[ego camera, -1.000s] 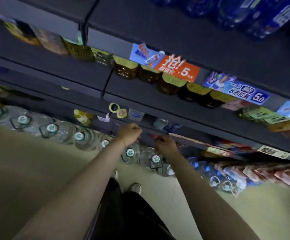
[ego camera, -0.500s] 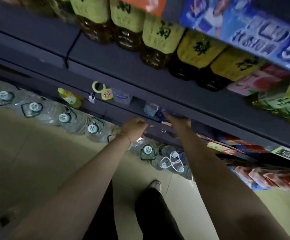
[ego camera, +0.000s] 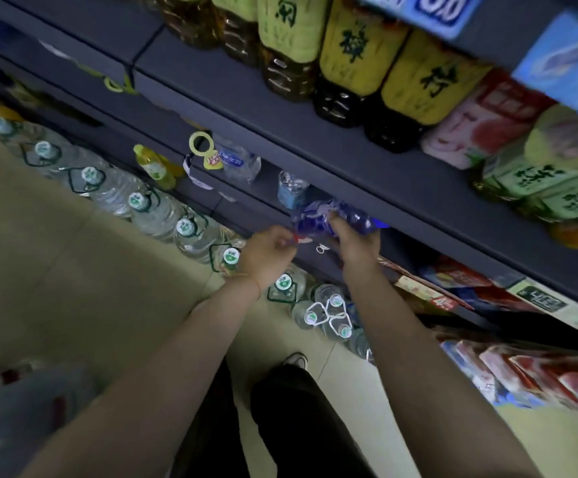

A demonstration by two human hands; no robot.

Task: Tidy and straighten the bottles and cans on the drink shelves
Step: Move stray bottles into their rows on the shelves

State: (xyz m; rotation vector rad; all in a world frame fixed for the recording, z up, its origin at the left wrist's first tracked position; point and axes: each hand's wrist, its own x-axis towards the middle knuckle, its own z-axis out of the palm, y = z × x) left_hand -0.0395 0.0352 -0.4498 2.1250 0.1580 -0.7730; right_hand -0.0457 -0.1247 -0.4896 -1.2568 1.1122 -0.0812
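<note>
Right hand [ego camera: 356,244] curled round a blue bottle [ego camera: 329,219], holding it at the front edge of the low shelf [ego camera: 418,232]. Left hand [ego camera: 268,251] just beside it, fingers curled, pinching something small and red near the bottle's end; what it is, cannot tell. Pale blue bottle [ego camera: 291,189] stands close behind on the same shelf. Yellow-labelled tea bottles [ego camera: 353,53] crowd the shelf above. Large water jugs [ego camera: 156,208] line the floor [ego camera: 73,270] below, tight against the shelving.
</note>
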